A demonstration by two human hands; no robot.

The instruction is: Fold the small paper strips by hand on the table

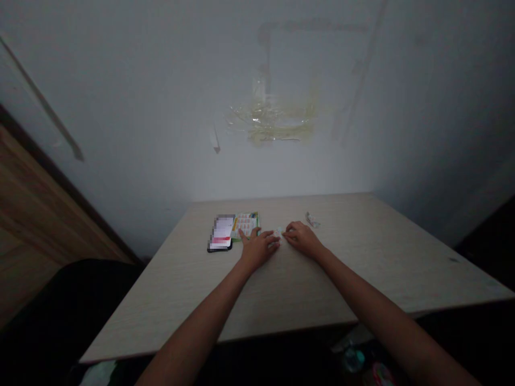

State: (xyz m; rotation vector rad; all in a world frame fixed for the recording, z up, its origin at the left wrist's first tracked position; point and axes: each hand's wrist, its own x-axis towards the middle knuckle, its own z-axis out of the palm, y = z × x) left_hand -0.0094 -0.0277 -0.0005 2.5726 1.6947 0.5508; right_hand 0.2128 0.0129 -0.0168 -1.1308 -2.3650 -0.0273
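Note:
My left hand (pixel 257 249) rests on the table with its fingers spread. Its fingertips touch a small pale piece (pixel 278 234), possibly paper or a sticker, too small to make out. From the other side my right hand (pixel 301 238) reaches in, thumb and fingers pinched together at the right edge of that piece. What the pinch holds is hidden. Under and beyond my left fingers lies a printed card or leaflet (pixel 244 222) with green edges and rows of small pictures. A phone (pixel 221 235) with a lit, partly blurred screen overlaps its left side.
A crumpled, patterned scrap (pixel 312 220) lies beyond my right hand. The pale wooden table (pixel 281 300) meets a wall with old tape (pixel 277 123). Below the front edge, at right, a clear bottle (pixel 353 358) shows. Wooden panelling (pixel 44 209) stands at left.

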